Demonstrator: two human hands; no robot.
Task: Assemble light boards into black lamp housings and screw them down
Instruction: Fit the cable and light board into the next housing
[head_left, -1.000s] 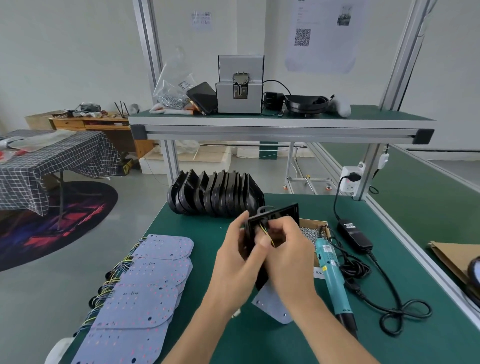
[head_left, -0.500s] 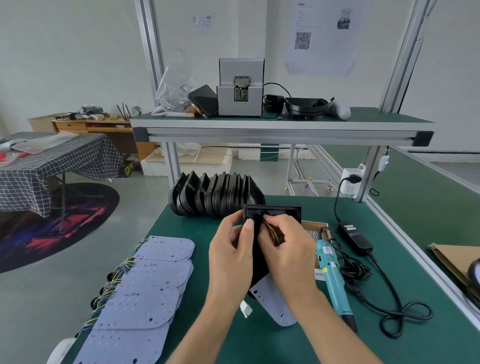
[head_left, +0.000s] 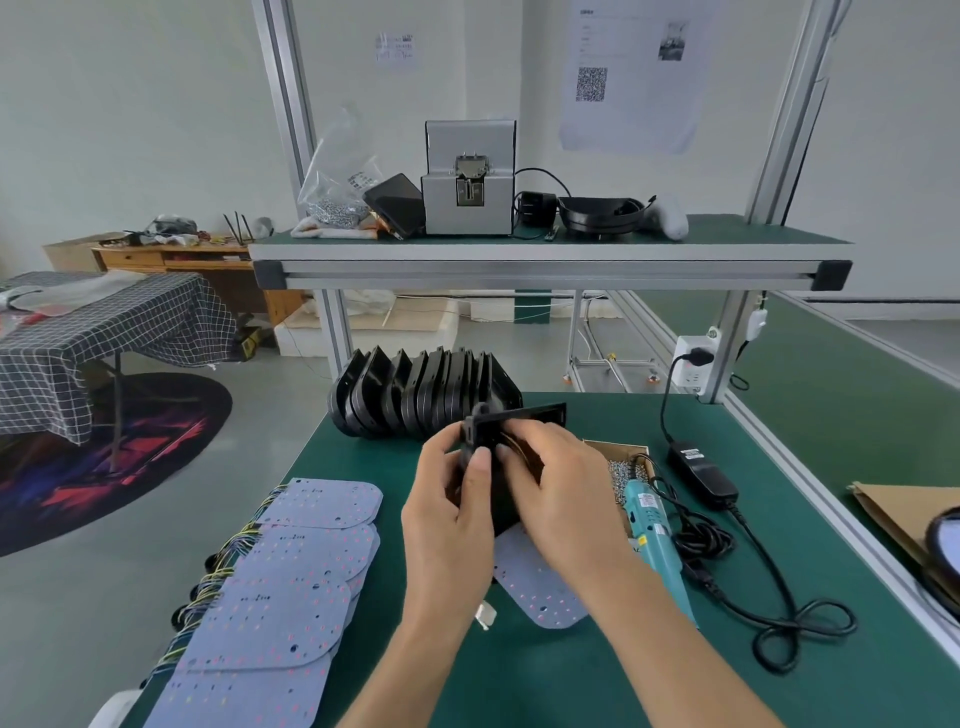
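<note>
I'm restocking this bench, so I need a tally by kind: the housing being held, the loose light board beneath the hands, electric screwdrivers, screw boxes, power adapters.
Black lamp housing in hand: 1
Light board under hands: 1
Teal screwdriver: 1
Screw box: 1
Power adapter: 1
Total: 5
</note>
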